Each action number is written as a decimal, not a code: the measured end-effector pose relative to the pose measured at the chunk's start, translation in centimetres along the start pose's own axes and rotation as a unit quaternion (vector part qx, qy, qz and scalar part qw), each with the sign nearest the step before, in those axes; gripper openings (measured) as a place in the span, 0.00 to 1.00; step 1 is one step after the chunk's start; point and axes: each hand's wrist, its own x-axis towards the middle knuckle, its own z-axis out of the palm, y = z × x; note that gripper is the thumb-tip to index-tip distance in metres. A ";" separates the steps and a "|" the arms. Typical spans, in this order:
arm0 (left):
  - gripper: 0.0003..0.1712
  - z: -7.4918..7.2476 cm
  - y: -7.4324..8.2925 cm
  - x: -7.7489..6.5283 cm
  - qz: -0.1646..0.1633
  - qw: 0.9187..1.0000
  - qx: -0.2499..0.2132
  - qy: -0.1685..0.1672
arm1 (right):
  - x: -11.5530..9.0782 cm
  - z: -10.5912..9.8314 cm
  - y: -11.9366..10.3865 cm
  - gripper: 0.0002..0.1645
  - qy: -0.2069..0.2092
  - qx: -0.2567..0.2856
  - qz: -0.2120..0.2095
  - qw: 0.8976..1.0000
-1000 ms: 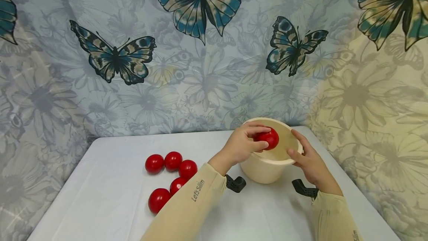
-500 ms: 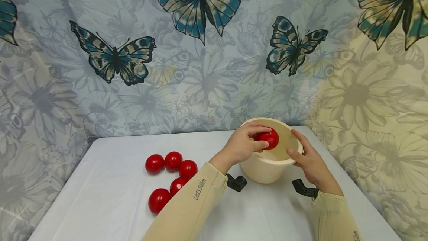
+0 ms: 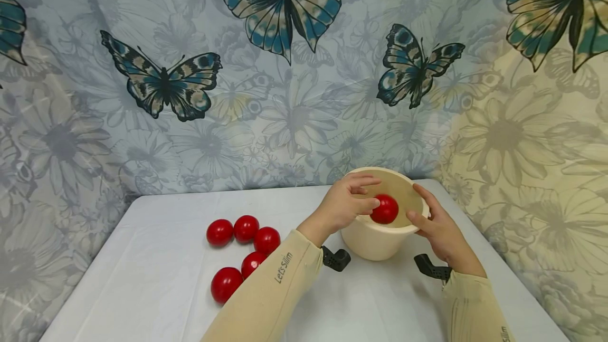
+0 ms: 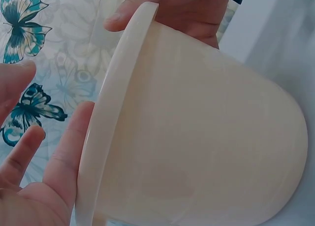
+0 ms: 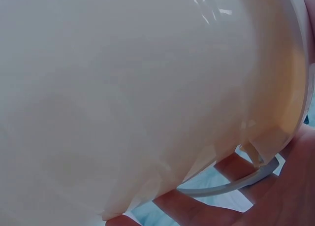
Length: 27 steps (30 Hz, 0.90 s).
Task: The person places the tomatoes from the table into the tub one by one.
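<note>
A cream bucket [image 3: 375,239] stands at the right of the table, tilted slightly. Inside its mouth is a glossy red ball [image 3: 385,209], below the fingers of my left hand [image 3: 339,202]. The left hand hovers over the near left rim, fingers spread, and its thumb tip overlaps the ball's edge; I cannot tell if they touch. At the opposite side, my right hand [image 3: 442,228] grips the rim, thumb over the inside and fingers outside. A thin grey handle [image 5: 231,186] shows between the bucket and the right hand in the right wrist view.
Several more red balls [image 3: 267,240] lie loosely grouped left of the left forearm, which partly covers one of them. A white cloth covers the table [image 3: 157,257]. Behind it hangs a patterned butterfly backdrop [image 3: 294,120].
Half a second ago the left hand held the red ball at the bucket's mouth. Its fingers have opened and the ball sits lower, inside the bucket. The right hand keeps its grip.
</note>
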 end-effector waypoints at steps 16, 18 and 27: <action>0.22 -0.3 -0.3 -0.1 0.004 1.000 0.016 0.008 | 0.0 -0.1 0.1 0.45 -0.003 -0.005 -0.005 1.000; 0.22 -0.3 -0.2 -0.1 0.005 1.000 0.023 0.007 | 0.0 -0.1 0.2 0.45 -0.004 -0.004 -0.007 1.000; 0.24 -0.6 0.3 -1.0 0.013 0.996 0.083 0.009 | 0.0 -0.2 0.1 0.45 -0.003 -0.004 -0.004 1.000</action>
